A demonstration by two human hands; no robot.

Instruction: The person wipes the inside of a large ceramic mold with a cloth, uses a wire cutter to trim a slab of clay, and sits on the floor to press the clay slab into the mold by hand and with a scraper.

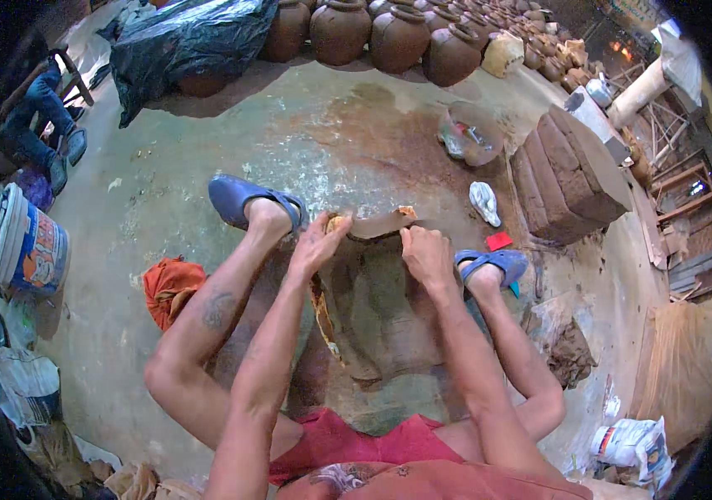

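Note:
Between my legs hangs a limp grey-brown sheet (pixel 385 304) with a frayed, yellowish left edge; whether it is clay-coated cloth or sacking I cannot tell. My left hand (pixel 318 243) pinches its upper left corner. At the upper right corner, my right hand (pixel 428 257) is closed round the edge in a fist. The top edge sags and curls between the two hands. The lower end reaches down toward my lap, over the floor.
Rows of round brown clay pots (pixel 339 32) stand at the back, partly under black plastic sheeting (pixel 185 50). A large clay block (pixel 569 179) sits at right, near a clear plastic bowl (pixel 470 135) and a white bundle (pixel 483 204). An orange cloth (pixel 172 290) and a bucket (pixel 31 242) are left.

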